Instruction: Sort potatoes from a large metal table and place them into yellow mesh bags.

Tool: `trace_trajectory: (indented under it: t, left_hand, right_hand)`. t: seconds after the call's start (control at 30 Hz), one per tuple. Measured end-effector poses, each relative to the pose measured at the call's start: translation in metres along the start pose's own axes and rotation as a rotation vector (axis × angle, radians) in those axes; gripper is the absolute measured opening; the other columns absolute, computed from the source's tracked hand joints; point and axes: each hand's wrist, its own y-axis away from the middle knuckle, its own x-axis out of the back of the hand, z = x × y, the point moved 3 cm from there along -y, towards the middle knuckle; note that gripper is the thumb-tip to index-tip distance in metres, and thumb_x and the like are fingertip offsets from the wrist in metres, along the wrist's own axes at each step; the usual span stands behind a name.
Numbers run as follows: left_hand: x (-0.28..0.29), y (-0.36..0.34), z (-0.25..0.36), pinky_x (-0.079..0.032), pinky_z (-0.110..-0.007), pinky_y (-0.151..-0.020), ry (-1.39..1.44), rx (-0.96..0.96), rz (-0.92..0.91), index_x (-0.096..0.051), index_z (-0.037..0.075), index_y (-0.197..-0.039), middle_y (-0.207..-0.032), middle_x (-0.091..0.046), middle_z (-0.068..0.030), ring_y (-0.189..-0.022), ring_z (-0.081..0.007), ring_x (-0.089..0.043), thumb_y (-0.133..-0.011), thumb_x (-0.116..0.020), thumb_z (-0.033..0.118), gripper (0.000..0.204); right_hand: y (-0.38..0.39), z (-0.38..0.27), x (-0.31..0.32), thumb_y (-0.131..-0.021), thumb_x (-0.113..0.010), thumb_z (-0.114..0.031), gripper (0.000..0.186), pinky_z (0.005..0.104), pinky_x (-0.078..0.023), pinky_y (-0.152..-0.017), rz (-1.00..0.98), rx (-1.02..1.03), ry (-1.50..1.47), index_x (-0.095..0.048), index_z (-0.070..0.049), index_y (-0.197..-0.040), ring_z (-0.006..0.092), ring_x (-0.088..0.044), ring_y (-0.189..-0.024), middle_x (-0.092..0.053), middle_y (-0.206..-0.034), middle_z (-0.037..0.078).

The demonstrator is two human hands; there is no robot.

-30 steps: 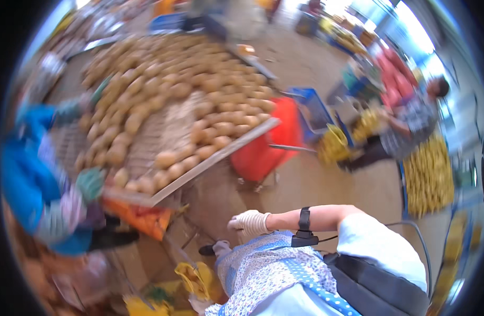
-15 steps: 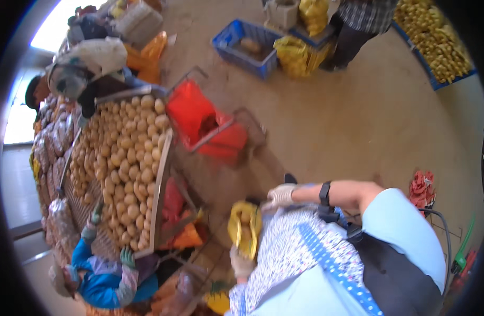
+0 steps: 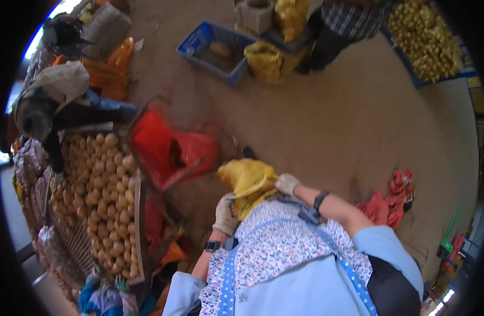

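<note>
A full-looking yellow mesh sack (image 3: pixel 247 175) stands just ahead of my body, with its mouth toward me. My left hand (image 3: pixel 225 215), in a pale work glove, is closed on the near left side of the sack's mouth. On the far right side, my right hand (image 3: pixel 288 184), gloved alike, grips the sack's edge. Both sets of fingertips are partly hidden in the folds. What the sack contains cannot be made out.
To the left, a slatted sorting table (image 3: pixel 140 231) bears many potatoes (image 3: pixel 107 197); two people work at it. A red sack on a frame (image 3: pixel 168 150) stands between. Ahead are a blue crate (image 3: pixel 213 55) and a person (image 3: pixel 326 37). Red sacks (image 3: pixel 397 197) lie at right.
My left hand has come up with the yellow sack, which now sits farther forward. My right hand has moved onto the sack's edge. The whole view has turned to the right.
</note>
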Motion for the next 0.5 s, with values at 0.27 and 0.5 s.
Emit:
trace_trajectory:
  t: [0.27,0.5]
  left_hand:
    - [-0.093,-0.150,0.122,-0.051,-0.031,-0.070,0.096,0.099,-0.132,-0.071,0.009,-0.104,-0.093,-0.067,-0.0025,-0.086,-0.0174,-0.063,-0.083,-0.062,0.010,0.022]
    - [-0.144,-0.269,0.152,-0.054,-0.042,-0.087,0.008,0.074,-0.076,-0.066,0.008,-0.113,-0.110,-0.067,-0.0091,-0.098,-0.0261,-0.064,-0.091,-0.054,0.008,0.026]
  right_hand:
    - [-0.031,-0.010,0.113,-0.087,-0.058,-0.044,0.041,0.0396,-0.051,-0.067,0.059,-0.193,-0.383,-0.074,-0.006,-0.089,0.0266,-0.067,-0.068,-0.068,-0.071,0.016]
    - [-0.129,0.002,0.205,-0.086,-0.061,-0.041,0.040,0.0336,-0.049,-0.052,0.158,-0.162,-0.504,-0.070,-0.004,-0.075,0.0184,-0.060,-0.049,-0.061,-0.057,0.009]
